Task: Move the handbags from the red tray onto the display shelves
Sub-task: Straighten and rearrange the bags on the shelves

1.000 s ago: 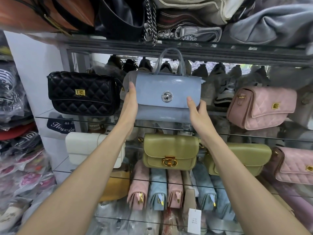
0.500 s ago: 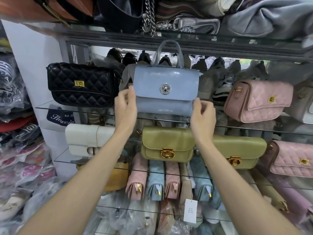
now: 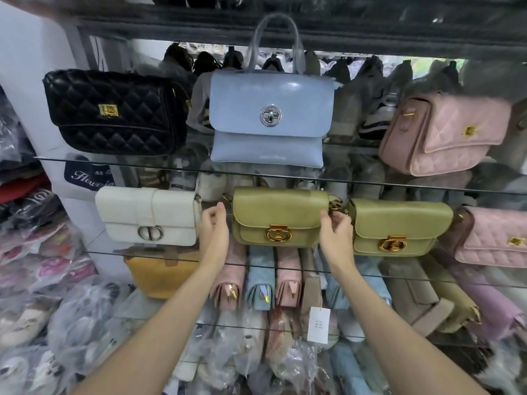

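A light blue handbag (image 3: 271,121) with a round silver clasp stands upright on the upper glass shelf (image 3: 427,187), free of both hands. One shelf lower sits an olive green handbag (image 3: 278,216) with a gold clasp. My left hand (image 3: 214,233) hovers just left of it, fingers loosely curled and holding nothing. My right hand (image 3: 336,233) is at its right end, fingertips near the bag's strap ring, with no clear grip. The red tray is out of view.
A black quilted bag (image 3: 114,112) and a pink quilted bag (image 3: 445,132) flank the blue one. A white bag (image 3: 148,215), a second olive bag (image 3: 399,228) and another pink bag (image 3: 496,238) share the lower shelf. Small purses and bagged goods fill the space below.
Both hands let go of the blue handbag, which now stands on the upper shelf. They dropped to either side of the olive bag on the shelf below.
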